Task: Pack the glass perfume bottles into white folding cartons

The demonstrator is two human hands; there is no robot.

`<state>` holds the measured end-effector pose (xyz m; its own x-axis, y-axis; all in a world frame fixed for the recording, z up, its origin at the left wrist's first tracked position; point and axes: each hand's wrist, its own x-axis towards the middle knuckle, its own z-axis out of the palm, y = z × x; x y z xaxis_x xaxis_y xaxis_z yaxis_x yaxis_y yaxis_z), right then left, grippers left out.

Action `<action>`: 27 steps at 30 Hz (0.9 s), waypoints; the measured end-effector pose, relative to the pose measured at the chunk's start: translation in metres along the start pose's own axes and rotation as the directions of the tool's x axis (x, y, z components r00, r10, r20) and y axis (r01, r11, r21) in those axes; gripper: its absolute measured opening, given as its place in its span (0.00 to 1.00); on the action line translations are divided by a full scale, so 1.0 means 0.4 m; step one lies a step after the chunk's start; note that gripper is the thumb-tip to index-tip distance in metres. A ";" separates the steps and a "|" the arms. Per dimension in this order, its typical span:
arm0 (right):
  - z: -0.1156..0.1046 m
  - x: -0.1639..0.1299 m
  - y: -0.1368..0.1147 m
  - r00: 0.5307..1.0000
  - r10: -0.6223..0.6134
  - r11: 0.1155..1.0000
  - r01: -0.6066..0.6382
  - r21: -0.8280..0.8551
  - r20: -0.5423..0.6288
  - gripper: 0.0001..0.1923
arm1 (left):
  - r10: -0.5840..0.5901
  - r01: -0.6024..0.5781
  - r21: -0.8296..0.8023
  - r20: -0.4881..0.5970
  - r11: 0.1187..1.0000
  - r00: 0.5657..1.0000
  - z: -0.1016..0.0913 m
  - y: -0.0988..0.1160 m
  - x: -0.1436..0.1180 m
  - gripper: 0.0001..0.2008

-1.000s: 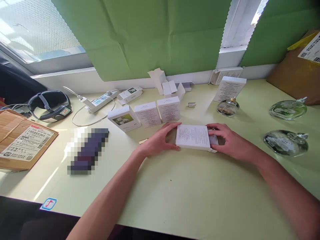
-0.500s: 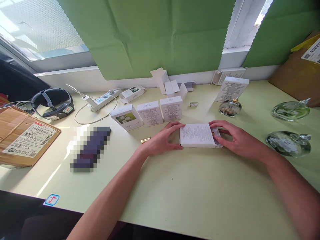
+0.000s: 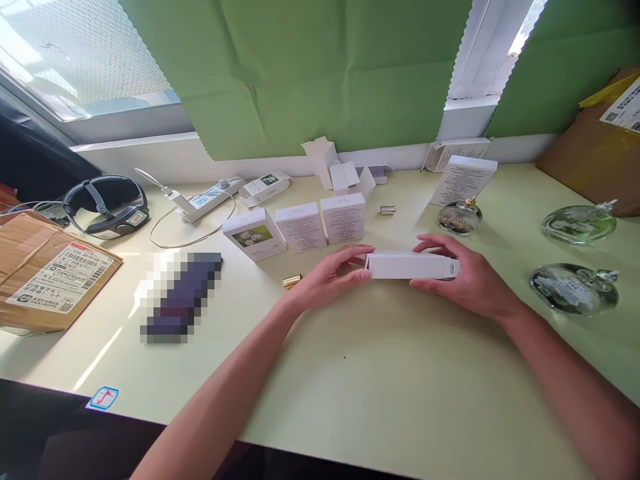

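Note:
A white perfume box (image 3: 407,266) stands on its edge on the table, its plain narrow side facing me. My left hand (image 3: 337,277) grips its left end between thumb and fingers. Around the right end, my right hand (image 3: 467,273) holds the box with thumb in front and fingers behind; the end flap there looks closed. What is inside the box is hidden. A gold cap (image 3: 291,281) lies beside my left hand, and a silver cap (image 3: 387,210) lies behind the box. Beyond my right hand sits a small round perfume bottle (image 3: 460,219) with a gold top.
Three upright printed boxes (image 3: 301,228) stand behind my left hand. Two glass bottles, one green (image 3: 580,223) and one dark (image 3: 575,288), lie at right. Opened white cartons (image 3: 345,177), a power strip (image 3: 213,197), a headset (image 3: 106,208), a pixelated dark object (image 3: 185,297) and cardboard boxes (image 3: 35,267) surround them.
The box has turned from lying with its printed face up to standing on its narrow edge. Its right-end flap, open before, now looks closed. My right hand has wrapped round that end.

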<state>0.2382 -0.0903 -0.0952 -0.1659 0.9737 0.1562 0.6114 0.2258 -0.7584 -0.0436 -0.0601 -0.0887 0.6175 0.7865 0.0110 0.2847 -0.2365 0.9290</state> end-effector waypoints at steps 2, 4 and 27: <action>-0.008 -0.002 -0.012 0.992 0.123 0.991 -0.122 0.052 -0.033 0.40 | -0.006 0.006 -0.007 0.002 1.000 1.000 0.006 0.006 0.000 0.24; -0.016 -0.003 -0.024 0.976 0.215 0.976 -0.213 0.050 -0.035 0.41 | -0.013 0.013 -0.009 0.015 1.000 1.000 0.013 0.010 0.001 0.25; -0.002 -0.009 0.000 0.891 0.311 0.735 -0.446 0.512 0.330 0.28 | 0.073 -0.059 -0.176 0.076 0.983 0.994 0.032 -0.015 0.009 0.23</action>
<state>0.2395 -0.0936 -0.0952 -0.2126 0.9282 -0.3055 0.1271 -0.2837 -0.9505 -0.0334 -0.0631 -0.0989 0.6906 0.7214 0.0510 0.1141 -0.1784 0.9773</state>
